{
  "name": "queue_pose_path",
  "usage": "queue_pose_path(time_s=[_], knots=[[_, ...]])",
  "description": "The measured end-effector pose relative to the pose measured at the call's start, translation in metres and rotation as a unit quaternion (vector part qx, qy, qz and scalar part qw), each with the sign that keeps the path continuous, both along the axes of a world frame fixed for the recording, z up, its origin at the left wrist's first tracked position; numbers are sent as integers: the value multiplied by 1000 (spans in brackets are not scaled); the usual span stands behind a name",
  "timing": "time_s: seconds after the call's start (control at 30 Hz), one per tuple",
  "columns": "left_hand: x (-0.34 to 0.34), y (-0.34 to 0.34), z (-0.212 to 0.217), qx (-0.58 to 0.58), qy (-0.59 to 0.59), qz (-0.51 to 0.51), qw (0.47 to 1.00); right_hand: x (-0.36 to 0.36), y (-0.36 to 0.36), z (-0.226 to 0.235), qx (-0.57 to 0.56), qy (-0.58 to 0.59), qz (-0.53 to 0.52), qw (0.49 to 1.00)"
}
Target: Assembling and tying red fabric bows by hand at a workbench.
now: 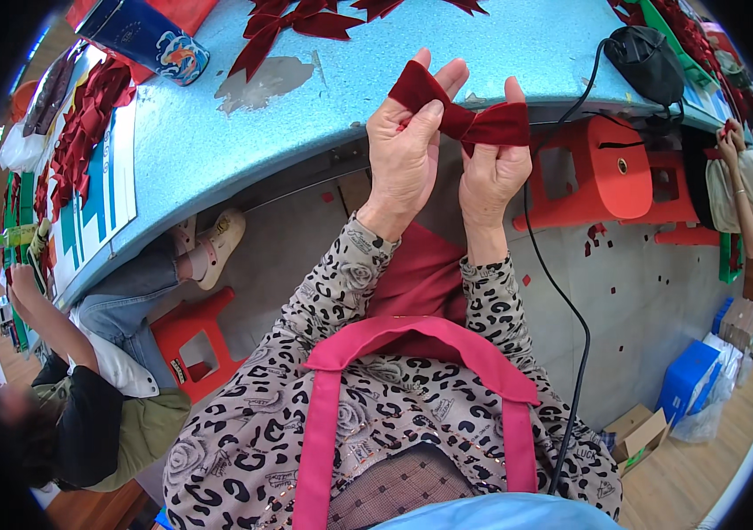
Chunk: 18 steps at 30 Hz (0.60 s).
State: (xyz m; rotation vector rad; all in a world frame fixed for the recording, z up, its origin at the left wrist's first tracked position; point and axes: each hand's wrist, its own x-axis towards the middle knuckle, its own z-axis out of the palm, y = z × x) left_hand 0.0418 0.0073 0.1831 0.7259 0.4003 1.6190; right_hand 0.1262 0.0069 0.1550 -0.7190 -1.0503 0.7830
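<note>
1 dark red velvet bow spans the gap between the left hand and the right hand, held up at the near edge of a pale blue counter. The left fingers grasp it, thumb pressed across the front beside the knot and fingertips showing behind the loop. The right fingers pinch the other loop from below, with 1 fingertip sticking up past its top edge.

Farther back on the counter lie more red bows, near a grey worn patch and a blue cup with a fish picture. A black bag sits to the right, and a black cord hangs down past the wearer's side.

Off to the left I can see a co-worker in jeans, seated by a heap of red ribbon, with a red stool close by. On the right, 1 more person sits beyond another red stool. A blue box stands on the floor behind.
</note>
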Motion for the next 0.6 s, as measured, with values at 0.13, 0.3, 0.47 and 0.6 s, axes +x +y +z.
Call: queue_pose_path(time_s=[0.13,0.3,0.47,0.6], knots=[[1,2,1,19,5,-30,999,7,-1,1,-4,11,23,1000],[6,4,-1,26,-20,-34,999,12,1,-3,-10,4,25,1000],[14,2,1,12,-39,-10,999,13,1,-1,-20,28,26,999],[12,3,0,19,-34,-7,999,11,-1,6,-18,21,26,999]])
